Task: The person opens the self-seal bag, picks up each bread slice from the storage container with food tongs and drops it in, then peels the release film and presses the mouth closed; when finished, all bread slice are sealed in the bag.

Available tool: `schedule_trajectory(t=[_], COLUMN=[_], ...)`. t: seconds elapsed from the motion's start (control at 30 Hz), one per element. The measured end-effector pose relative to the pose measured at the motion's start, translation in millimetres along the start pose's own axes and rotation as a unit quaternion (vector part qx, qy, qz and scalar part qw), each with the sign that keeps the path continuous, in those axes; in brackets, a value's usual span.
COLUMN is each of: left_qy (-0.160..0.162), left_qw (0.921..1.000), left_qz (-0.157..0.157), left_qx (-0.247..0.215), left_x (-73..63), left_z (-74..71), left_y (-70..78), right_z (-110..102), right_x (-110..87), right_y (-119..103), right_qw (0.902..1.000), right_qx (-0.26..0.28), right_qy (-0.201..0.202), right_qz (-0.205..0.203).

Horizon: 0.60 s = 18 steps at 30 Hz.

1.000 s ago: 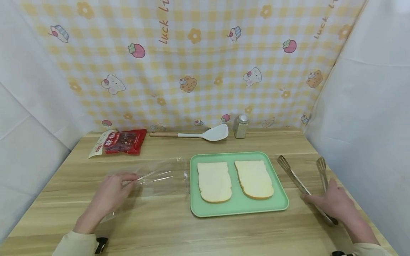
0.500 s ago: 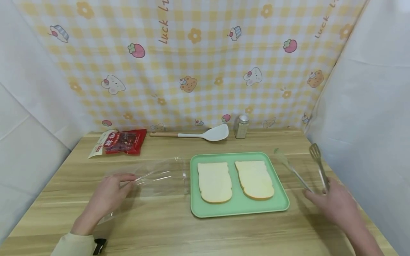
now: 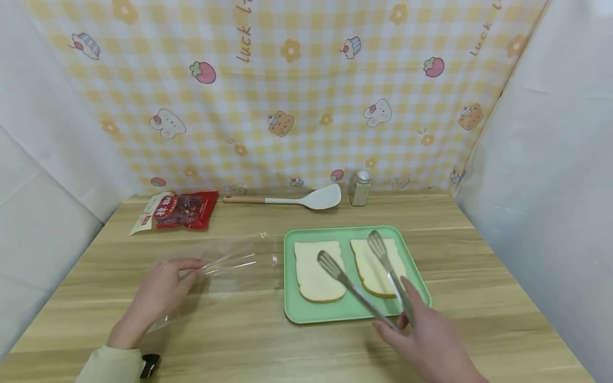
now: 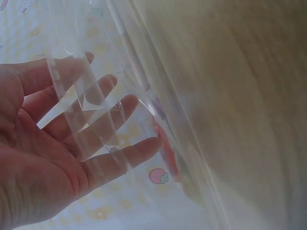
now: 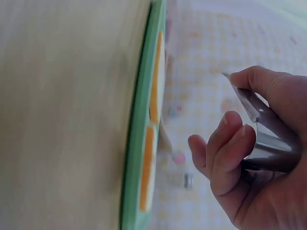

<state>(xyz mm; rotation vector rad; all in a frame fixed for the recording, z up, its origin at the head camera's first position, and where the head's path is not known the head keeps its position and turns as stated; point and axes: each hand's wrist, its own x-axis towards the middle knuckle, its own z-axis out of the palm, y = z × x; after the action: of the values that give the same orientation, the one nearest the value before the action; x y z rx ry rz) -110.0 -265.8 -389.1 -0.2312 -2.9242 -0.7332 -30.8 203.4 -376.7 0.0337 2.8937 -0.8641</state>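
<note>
My left hand pinches the edge of a clear plastic bag lying on the table left of the tray. In the left wrist view the film passes in front of the fingers. My right hand grips metal tongs with slotted ends, their arms spread apart. The tongs reach over a green tray holding two slices of bread. One end overlaps the left slice, the other the right slice. The right wrist view shows the thumb and fingers around the tongs' handle end.
Along the back of the table lie a red snack packet and a white spatula with a wooden handle. A glass shaker stands right of the spatula. A checked cloth hangs behind.
My right hand has lifted the tongs off the right side of the table and carried them left over the tray. The left hand and the plastic bag have stayed in place.
</note>
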Motion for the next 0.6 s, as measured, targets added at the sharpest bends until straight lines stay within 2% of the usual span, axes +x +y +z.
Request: schedule_trajectory(t=[0.1,0.23,0.6], left_qy=[0.000,-0.006,-0.007], left_qw=[1.0000,0.9999,0.9999], left_qz=[0.002,-0.009,-0.014], left_qx=[-0.002,-0.002,-0.002], left_x=[0.6,-0.1,-0.9], left_z=[-0.6,-2.0,-2.8], left_y=[0.3,0.1,-1.3], right_z=[16.0,30.7,50.2], right_x=[-3.2,-5.1,-3.7], right_y=[-10.7,-19.4,-25.7], right_qw=[0.9999,0.9993,0.9951], right_qx=[-0.003,-0.028,-0.091], right_qy=[-0.010,0.000,0.014], right_qz=[-0.004,-0.023,-0.034])
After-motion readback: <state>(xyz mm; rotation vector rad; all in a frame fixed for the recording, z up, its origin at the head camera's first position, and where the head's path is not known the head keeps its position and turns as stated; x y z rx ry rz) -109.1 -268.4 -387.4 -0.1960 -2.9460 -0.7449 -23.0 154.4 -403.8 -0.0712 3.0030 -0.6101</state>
